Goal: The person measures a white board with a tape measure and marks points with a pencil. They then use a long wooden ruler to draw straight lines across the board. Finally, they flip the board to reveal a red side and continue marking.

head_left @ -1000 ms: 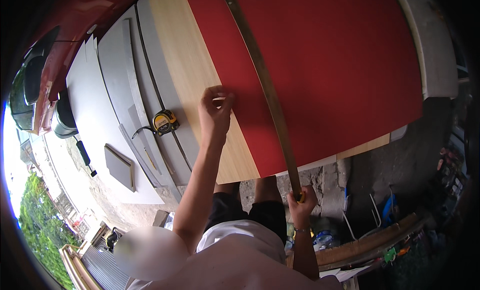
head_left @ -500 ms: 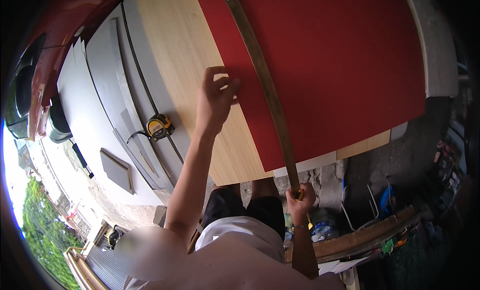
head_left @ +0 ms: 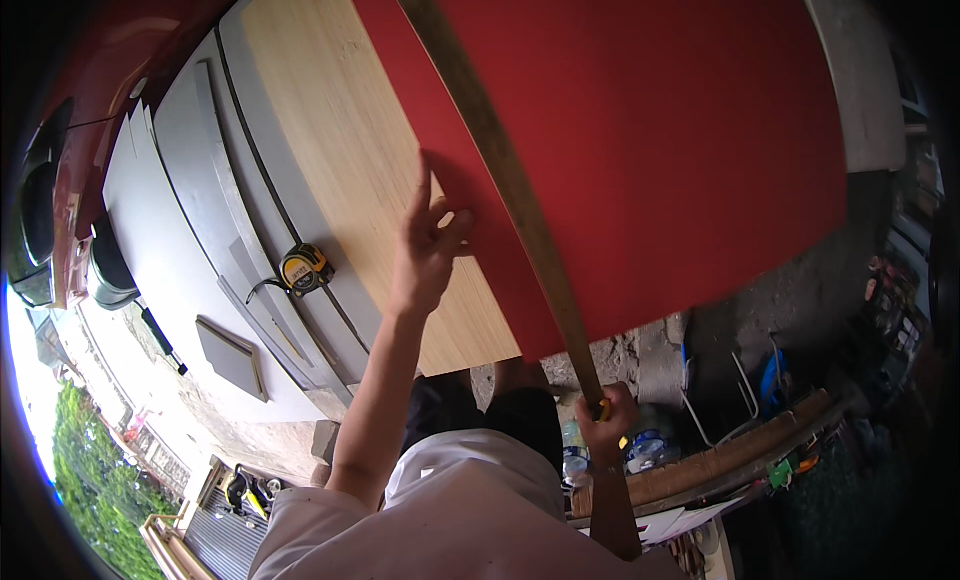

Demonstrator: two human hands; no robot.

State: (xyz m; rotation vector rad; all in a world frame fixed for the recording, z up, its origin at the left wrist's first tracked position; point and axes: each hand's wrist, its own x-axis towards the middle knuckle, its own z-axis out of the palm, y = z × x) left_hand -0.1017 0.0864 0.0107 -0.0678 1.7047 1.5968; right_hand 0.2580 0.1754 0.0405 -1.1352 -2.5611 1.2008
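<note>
A large red sheet (head_left: 660, 150) lies over a pale wood-grain board (head_left: 330, 100). Along the sheet's left part runs a long brown strip (head_left: 500, 160), its near end jutting past the sheet's front edge. My right hand (head_left: 608, 425) is closed round that near end, with a small yellow-and-black piece (head_left: 603, 409) showing at the fingers; its kind is unclear. At the sheet's left edge, my left hand (head_left: 428, 255) has its index finger stretched out and the other fingers loosely bent, apart from the strip.
A yellow-and-black tape measure (head_left: 305, 269) sits on grey panels left of the board, near a long metal strip (head_left: 235, 170). A small grey slab (head_left: 230, 355) lies farther left. Plastic bottles (head_left: 648, 450) and a wooden plank (head_left: 700, 470) are beside my right arm.
The red sheet has slid toward me and now covers the pale board edges that showed beneath its front. My left index finger has straightened. The view has shifted slightly.
</note>
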